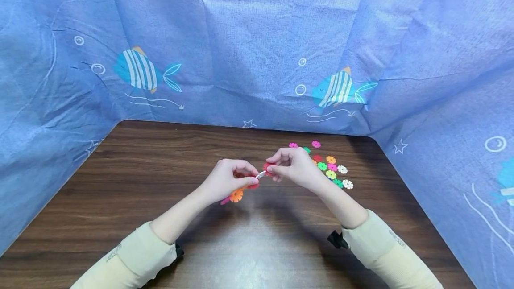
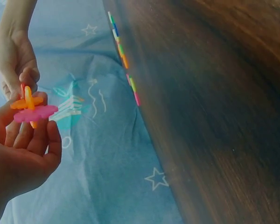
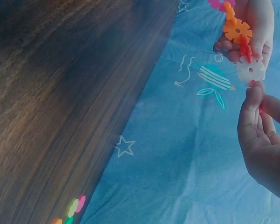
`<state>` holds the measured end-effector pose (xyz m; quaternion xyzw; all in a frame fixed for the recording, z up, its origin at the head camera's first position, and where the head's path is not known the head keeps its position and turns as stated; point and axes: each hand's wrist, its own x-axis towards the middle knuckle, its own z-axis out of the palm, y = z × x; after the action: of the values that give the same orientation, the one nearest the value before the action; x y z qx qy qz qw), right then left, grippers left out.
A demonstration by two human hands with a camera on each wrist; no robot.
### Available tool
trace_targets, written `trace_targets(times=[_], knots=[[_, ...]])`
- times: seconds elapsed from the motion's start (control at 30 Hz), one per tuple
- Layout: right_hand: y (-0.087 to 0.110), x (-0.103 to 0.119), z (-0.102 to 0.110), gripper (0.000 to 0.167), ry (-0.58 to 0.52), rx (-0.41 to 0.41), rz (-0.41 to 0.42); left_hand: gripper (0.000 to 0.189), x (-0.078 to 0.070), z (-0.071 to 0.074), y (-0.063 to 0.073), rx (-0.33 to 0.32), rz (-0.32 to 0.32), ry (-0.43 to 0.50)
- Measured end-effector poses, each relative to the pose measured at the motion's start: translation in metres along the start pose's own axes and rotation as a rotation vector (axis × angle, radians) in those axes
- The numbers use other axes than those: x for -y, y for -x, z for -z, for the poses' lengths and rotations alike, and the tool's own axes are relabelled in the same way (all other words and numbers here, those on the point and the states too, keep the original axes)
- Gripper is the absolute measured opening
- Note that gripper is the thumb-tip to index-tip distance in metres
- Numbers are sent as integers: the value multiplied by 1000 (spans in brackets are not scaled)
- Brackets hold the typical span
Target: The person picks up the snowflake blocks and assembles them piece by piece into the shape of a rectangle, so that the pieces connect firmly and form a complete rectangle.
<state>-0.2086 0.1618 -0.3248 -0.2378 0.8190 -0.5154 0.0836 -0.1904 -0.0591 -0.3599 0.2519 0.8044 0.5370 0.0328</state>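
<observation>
My left hand [image 1: 222, 178] grips a short chain of slotted flower-shaped plastic discs above the table. Pink [image 3: 219, 3], orange [image 3: 238, 31], red [image 3: 245, 49] and white [image 3: 250, 70] discs show along it in the right wrist view. Thumb and fingers of my right hand [image 1: 296, 168] pinch another red disc [image 1: 267, 167] at the edge of the white one. The two red and white edges meet; how deep the slots sit in each other cannot be told. In the left wrist view, the pink disc [image 2: 37, 113] hangs over the left palm.
Loose flower discs in several colours, such as a yellow disc [image 1: 331, 175], an orange disc [image 1: 331, 159] and a white disc [image 1: 347, 184], lie right of and behind the right hand. The dark wooden table [image 1: 160, 155] ends at a blue fish-print curtain [image 1: 257, 48].
</observation>
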Motion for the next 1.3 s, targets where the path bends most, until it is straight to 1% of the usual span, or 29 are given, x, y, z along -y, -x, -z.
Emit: trace_targets(times=[0.1, 0.27, 0.33, 0.47, 0.6, 0.73, 0.83, 0.93, 1.0, 1.17, 1.23, 1.3], knots=[[2, 1, 0, 16, -16, 0, -5, 9, -1, -1, 0, -18, -14, -9], [2, -1, -3, 17, -42, -1, -10, 10, -1, -2, 2, -34, -2, 29], [2, -2, -5, 17, -54, -12, -15, 8, 0, -2, 2, -47, 6, 25], [2, -2, -11, 17, -84, -44, -35, 6, 1, -3, 3, -72, -3, 4], [3, -1, -14, 17, -89, -63, -52, 7, 0, -3, 3, -84, 1, -3], [3, -2, -14, 17, -102, -58, -80, 8, 0, -4, 2, -79, 13, 6], [4, -2, -13, 18, -123, -31, -102, 9, 2, -4, 2, -60, 33, 31], [3, -3, -11, 19, -145, 0, -106, 10, 3, -4, 2, -42, 51, 58], [2, -5, -9, 18, -155, 18, -102, 10, 4, -4, 2, -32, 52, 69], [-2, -7, -5, 23, -139, 60, -100, 9, 5, -5, 2, -35, 29, 31], [-3, -8, -2, 27, -105, 51, -96, 9, 5, -4, 2, -42, 19, 7], [-4, -10, 2, 30, -69, 23, -84, 9, 5, -4, 3, -43, 13, -3]])
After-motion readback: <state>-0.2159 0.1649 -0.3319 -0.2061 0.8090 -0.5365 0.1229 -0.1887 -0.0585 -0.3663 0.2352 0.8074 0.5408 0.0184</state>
